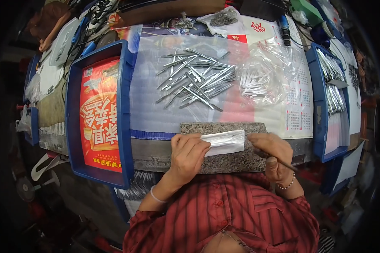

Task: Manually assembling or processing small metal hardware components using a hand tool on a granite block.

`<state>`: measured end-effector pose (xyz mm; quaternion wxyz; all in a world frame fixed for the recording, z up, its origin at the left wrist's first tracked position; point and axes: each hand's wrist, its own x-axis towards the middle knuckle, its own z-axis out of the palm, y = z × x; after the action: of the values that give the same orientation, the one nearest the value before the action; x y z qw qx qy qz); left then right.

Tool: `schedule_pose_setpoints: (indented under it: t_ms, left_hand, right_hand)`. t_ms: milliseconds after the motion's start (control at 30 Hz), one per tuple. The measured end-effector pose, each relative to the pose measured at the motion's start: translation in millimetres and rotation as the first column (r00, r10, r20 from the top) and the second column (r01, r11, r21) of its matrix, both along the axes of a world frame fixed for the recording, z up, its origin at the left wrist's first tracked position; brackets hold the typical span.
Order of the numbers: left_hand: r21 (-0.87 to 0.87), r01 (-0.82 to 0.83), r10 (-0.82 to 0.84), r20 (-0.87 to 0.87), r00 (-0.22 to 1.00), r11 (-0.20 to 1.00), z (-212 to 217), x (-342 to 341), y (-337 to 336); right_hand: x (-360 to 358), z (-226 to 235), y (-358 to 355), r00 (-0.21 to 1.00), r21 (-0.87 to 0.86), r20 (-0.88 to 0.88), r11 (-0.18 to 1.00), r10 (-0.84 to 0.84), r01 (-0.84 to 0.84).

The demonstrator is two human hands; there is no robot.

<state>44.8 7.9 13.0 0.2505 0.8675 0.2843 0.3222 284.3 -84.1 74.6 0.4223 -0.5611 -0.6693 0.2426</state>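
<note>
A white, silvery flat packet (224,142) lies on a speckled granite slab (228,163) right in front of me. My left hand (185,155) pinches the packet's left end, with thumb and fingers closed on it. At its other end is my right hand (275,148), fingers bent round a thin brown stick (289,166) that slants down to the right. The fingertips of that hand are a little blurred near the packet's right edge, and I cannot tell whether they touch it. Beyond the slab, a loose heap of slim shiny metal pieces (196,80) spreads over a plastic-covered sheet.
A blue tray (126,105) with a red printed sheet inside stands at left. Right of the heap lies a clear plastic bag (261,80) with white packets. Another blue tray (321,101) at far right holds silvery packets. A blue-handled tool (285,30) lies behind.
</note>
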Motion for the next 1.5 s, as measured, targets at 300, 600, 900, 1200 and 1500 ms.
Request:
schedule_pose_setpoints:
  t_ms: [300, 600, 900, 1200, 1500]
  left_hand:
    - [0.019, 0.038, -0.037, -0.08, 0.996, 0.999, -13.7, -4.1, -3.3]
    - [-0.001, 0.039, -0.039, -0.044, 0.998, 0.999, -17.6, -5.7, -2.8]
    - [-0.051, 0.049, -0.051, -0.056, 0.997, 0.998, -14.2, -8.7, -2.5]
    - [-0.049, -0.076, 0.072, -0.087, 0.994, 0.996, -16.0, -31.6, -1.6]
    - [-0.046, -0.08, 0.077, -0.063, 0.995, 0.996, -21.2, -32.0, -5.1]
  right_hand:
    - [3.7, 4.8, -19.6, 0.986, 0.354, -0.119, 0.933, 0.113, -0.064]
    - [-16.3, -24.9, 7.8, 0.999, -0.291, -0.019, 0.957, -0.027, 0.021]
    - [-54.1, -10.5, 26.0, 0.939, -0.169, 0.298, 0.977, 0.174, -0.127]
    - [-54.7, -11.2, 33.0, 0.992, 0.049, 0.076, 0.993, 0.1, -0.104]
    - [-77.7, -29.9, 49.5, 0.987, -0.092, 0.038, 0.984, 0.159, -0.155]
